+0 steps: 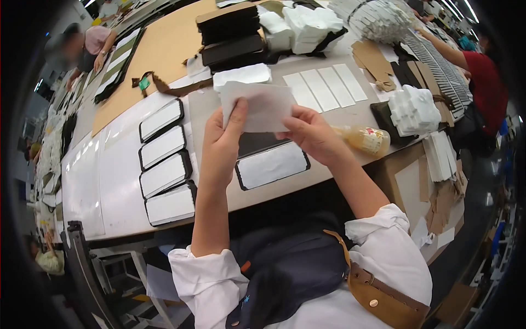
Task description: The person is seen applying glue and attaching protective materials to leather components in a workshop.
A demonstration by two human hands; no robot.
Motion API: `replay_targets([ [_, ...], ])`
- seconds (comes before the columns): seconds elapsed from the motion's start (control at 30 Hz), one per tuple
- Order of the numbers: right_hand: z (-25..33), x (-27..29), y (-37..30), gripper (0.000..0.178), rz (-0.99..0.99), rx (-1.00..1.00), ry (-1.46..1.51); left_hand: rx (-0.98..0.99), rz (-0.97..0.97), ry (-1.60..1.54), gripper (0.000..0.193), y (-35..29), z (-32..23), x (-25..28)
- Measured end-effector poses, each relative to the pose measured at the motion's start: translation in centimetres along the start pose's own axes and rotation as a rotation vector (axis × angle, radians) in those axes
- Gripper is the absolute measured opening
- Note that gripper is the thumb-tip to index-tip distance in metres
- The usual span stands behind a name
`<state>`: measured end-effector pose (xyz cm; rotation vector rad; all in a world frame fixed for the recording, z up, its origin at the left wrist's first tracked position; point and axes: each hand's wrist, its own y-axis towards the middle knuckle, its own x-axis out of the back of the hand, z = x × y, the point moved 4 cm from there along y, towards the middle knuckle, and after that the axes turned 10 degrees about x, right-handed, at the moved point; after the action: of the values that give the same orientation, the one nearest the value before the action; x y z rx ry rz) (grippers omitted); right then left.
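A thin white rectangular sheet (262, 109) is held up over the table between my two hands. My left hand (223, 137) pinches its left side, with the thumb lying on the face. The fingers of my right hand (313, 131) are closed on its lower right corner. Just below, near the table's front edge, lies a black-edged panel (273, 165) with a white sheet on top. Behind the held sheet sits a stack of white sheets (242, 75), partly covered by it. Several similar panels (163, 141) overlap in a column to the left.
A bottle with yellowish contents (368, 140) lies beside my right forearm. White strips (326, 88) stand in a row behind it. Black stacked pieces (230, 38) and white bundles (307, 27) occupy the back. Co-workers (485, 88) work around the table (82, 192).
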<state>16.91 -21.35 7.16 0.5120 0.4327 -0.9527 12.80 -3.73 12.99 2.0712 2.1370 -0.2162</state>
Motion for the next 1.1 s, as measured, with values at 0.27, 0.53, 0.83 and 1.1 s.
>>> replay_targets([
  [0.27, 1.5, 0.7, 0.4, 0.020, -0.212, -0.060, -0.091, 0.143, -0.049, 0.015, 0.034, 0.9, 3.8, 3.1],
  [0.53, -0.1, 3.2, 0.1, 0.020, -0.175, 0.108, -0.747, 0.181, -0.175, 0.463, 0.030, 0.2, 6.5, 6.4],
  [0.83, -1.4, 4.4, -0.9, 0.034, -0.046, 0.374, -1.543, -0.093, -0.392, 0.878, 0.030, 0.1, 10.4, 7.2],
  [1.1, -1.9, 4.3, -1.0, 0.032, -0.003, 0.384, -1.602, -0.135, -0.412, 1.027, 0.033, 0.4, 9.9, 7.0],
])
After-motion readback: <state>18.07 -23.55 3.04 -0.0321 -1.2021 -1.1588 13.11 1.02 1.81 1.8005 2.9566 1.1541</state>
